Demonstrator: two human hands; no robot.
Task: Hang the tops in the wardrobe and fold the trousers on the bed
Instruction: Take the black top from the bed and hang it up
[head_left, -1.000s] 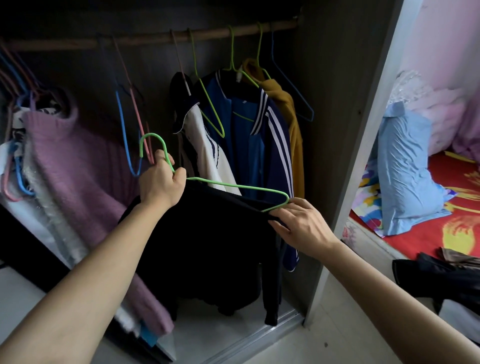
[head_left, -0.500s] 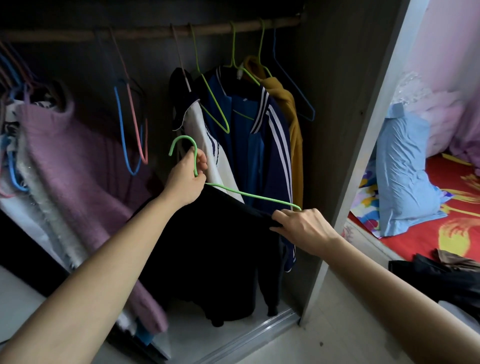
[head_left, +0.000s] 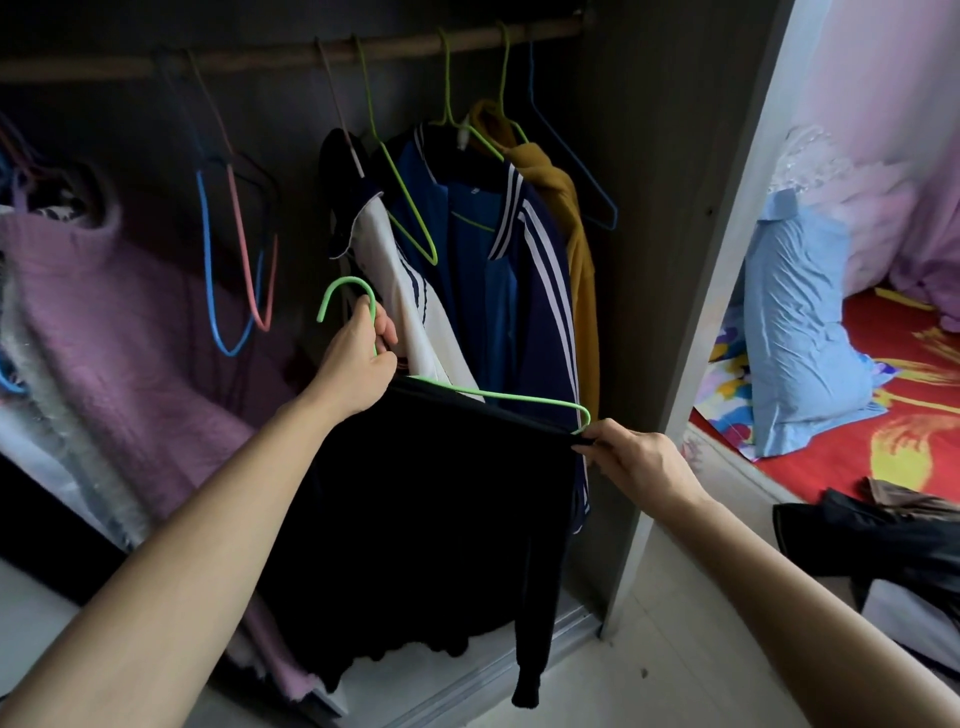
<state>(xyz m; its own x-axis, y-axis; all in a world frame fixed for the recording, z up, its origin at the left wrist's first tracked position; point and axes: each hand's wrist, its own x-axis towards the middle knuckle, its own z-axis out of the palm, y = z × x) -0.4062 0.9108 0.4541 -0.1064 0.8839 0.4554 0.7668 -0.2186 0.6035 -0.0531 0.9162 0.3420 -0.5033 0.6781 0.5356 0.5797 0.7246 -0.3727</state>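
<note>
The black top (head_left: 426, 519) hangs on a green hanger (head_left: 519, 400), low down in front of the open wardrobe (head_left: 670, 208). The left hand (head_left: 358, 371) is at the top's left shoulder. Its fingers curl round the hanger's neck, just under the hook. The right hand (head_left: 636, 457) is at the top's right shoulder and pinches the cloth there, right by the hanger's end. One long sleeve of the top dangles below the right hand. The hook is up in the air, not on the rail.

Just behind the black top hang a white top (head_left: 410, 306), a blue jacket (head_left: 524, 291) with white stripes and a yellow top (head_left: 571, 223). Left of the black top is a fluffy purple sweater (head_left: 119, 322). Up and to the left of the top, a bare blue hanger (head_left: 208, 270) and a bare pink hanger (head_left: 244, 249) dangle. High above the black top runs the wooden rail (head_left: 260, 57).

Right of the black top, past the wardrobe's side wall, is the bed (head_left: 831, 467) with a red cover. Dark clothes (head_left: 883, 540) lie on its near edge. A light blue pillow (head_left: 795, 332) sits farther back.
</note>
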